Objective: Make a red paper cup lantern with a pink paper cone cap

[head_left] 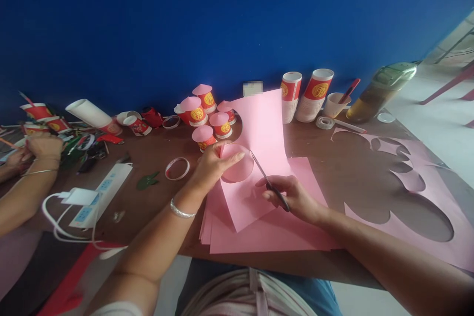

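My left hand (pixel 211 168) is closed on a pink sheet of paper (pixel 263 121), thumb on top, at a partly cut round piece (pixel 239 165). The upper part of the sheet stands up and curls. In my right hand (pixel 292 197) is a pair of scissors (pixel 277 190), whose blades reach the edge of the round piece. Whether the blades are fully closed is hard to see. Under the sheet lies a stack of pink paper (pixel 277 237). Behind my left hand stand several red paper cups with pink cone tops (pixel 219 119).
Cut pink paper scraps (pixel 433 197) spread over the right side. Stacked paper cups (pixel 319 90), a tape roll (pixel 325 122), a cup with a red pen (pixel 336 103) and a bottle (pixel 381 91) stand behind. A power strip (pixel 107 187) and another person's hands (pixel 44 147) are at left.
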A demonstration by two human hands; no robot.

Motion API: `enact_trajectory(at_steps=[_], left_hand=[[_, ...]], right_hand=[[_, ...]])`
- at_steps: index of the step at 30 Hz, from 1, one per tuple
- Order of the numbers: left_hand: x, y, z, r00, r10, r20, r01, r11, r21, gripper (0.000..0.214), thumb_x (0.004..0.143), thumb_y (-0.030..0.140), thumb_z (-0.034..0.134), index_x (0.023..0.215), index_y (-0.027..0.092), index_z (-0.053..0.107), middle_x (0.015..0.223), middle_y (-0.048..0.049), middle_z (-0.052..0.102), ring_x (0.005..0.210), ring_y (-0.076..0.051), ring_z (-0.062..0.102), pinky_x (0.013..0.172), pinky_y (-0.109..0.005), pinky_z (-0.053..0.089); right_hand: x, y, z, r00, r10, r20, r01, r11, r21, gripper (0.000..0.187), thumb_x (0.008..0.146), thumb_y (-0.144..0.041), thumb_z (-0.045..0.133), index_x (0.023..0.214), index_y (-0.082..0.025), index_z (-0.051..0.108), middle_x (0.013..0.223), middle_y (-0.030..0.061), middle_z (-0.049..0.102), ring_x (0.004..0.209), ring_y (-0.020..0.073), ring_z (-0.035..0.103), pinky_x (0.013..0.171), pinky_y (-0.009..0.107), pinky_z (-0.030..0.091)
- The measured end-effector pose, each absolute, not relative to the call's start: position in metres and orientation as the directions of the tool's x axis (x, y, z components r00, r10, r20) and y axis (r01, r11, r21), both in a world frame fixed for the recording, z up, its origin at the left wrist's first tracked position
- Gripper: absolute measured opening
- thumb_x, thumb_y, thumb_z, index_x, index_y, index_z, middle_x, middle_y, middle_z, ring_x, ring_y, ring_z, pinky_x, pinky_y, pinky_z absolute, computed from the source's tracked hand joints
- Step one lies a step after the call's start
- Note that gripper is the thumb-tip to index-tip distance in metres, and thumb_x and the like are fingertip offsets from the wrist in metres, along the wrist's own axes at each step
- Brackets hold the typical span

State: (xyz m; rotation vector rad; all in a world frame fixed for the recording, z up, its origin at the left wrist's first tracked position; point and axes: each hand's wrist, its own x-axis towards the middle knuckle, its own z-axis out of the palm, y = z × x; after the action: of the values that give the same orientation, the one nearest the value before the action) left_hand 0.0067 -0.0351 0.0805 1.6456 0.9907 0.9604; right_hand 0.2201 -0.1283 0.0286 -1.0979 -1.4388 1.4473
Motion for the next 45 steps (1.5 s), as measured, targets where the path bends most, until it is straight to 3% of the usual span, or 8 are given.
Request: enact_trajectory(at_steps=[5,9,11,20,29,37,45], left_hand=[[0.0010,-0.0319,0.0768,0.293,0.935,0.201,0.230,-0.273,0.934,0.033,0.073,0.043,0.085,0.089,0.016,0.075,0.084,-0.0020,0.074,0.088,-0.021,0.068,0.084,-0.030,0.053],[-0.0016,-0.0333,0.0743,0.324,0.944,0.057,0.202,-0.128,0.971,0.046,0.072,0.047,0.086,0.104,0.016,0.075,0.094,-0.0050,0.077,0.093,-0.024,0.071,0.087,-0.033,0.054],[-0.0018,-0.0346,0.0741,0.340,0.940,0.012,0.204,-0.086,0.975,0.051,0.070,0.048,0.087,0.109,0.017,0.074,0.100,-0.0064,0.078,0.098,-0.026,0.072,0.090,-0.036,0.055],[-0.0001,-0.0381,0.0793,0.390,0.917,0.090,0.271,-0.207,0.940,0.062,0.074,0.045,0.085,0.125,0.014,0.069,0.133,-0.0132,0.071,0.130,-0.035,0.061,0.114,-0.047,0.046],[-0.0042,-0.0376,0.0779,0.425,0.892,0.156,0.255,-0.283,0.924,0.056,0.077,0.041,0.084,0.125,0.017,0.068,0.135,-0.0118,0.070,0.132,-0.033,0.060,0.116,-0.046,0.045],[-0.0019,-0.0394,0.0793,0.435,0.886,0.162,0.223,-0.280,0.934,0.055,0.078,0.040,0.082,0.125,0.016,0.068,0.135,-0.0128,0.069,0.132,-0.032,0.060,0.117,-0.045,0.043],[-0.0027,-0.0397,0.0806,0.433,0.887,0.159,0.253,-0.289,0.923,0.055,0.077,0.041,0.083,0.125,0.018,0.068,0.135,-0.0118,0.069,0.133,-0.033,0.059,0.116,-0.044,0.045]], right_hand=[[0.2199,-0.1298,0.0259,-0.368,0.927,-0.076,-0.026,-0.092,-0.995,0.052,0.081,-0.062,0.076,0.096,-0.013,0.073,0.060,-0.0019,0.054,0.056,0.0104,0.047,0.054,0.025,0.042],[0.2188,-0.1304,0.0272,-0.392,0.917,-0.077,-0.056,-0.108,-0.993,0.053,0.079,-0.063,0.077,0.095,-0.013,0.072,0.060,-0.0018,0.054,0.055,0.0103,0.047,0.051,0.025,0.041],[0.2184,-0.1305,0.0287,-0.390,0.918,-0.074,-0.066,-0.108,-0.992,0.054,0.078,-0.064,0.078,0.095,-0.013,0.071,0.061,-0.0016,0.055,0.055,0.0102,0.047,0.051,0.025,0.041],[0.2194,-0.1312,0.0321,-0.380,0.922,-0.069,-0.032,-0.088,-0.996,0.053,0.080,-0.064,0.076,0.095,-0.013,0.072,0.061,-0.0013,0.055,0.056,0.0107,0.048,0.052,0.025,0.042],[0.2194,-0.1306,0.0290,-0.378,0.922,-0.087,-0.020,-0.103,-0.995,0.055,0.080,-0.066,0.075,0.095,-0.013,0.072,0.058,-0.0025,0.051,0.055,0.0103,0.045,0.053,0.026,0.044],[0.2214,-0.1320,0.0239,-0.380,0.924,-0.053,0.011,-0.053,-0.999,0.053,0.085,-0.065,0.072,0.098,-0.013,0.072,0.066,0.0005,0.057,0.056,0.0101,0.047,0.052,0.025,0.044],[0.2204,-0.1308,0.0289,-0.391,0.920,-0.032,0.041,-0.017,-0.999,0.049,0.086,-0.063,0.070,0.093,-0.014,0.071,0.058,-0.0027,0.050,0.054,0.0099,0.043,0.052,0.024,0.041]])
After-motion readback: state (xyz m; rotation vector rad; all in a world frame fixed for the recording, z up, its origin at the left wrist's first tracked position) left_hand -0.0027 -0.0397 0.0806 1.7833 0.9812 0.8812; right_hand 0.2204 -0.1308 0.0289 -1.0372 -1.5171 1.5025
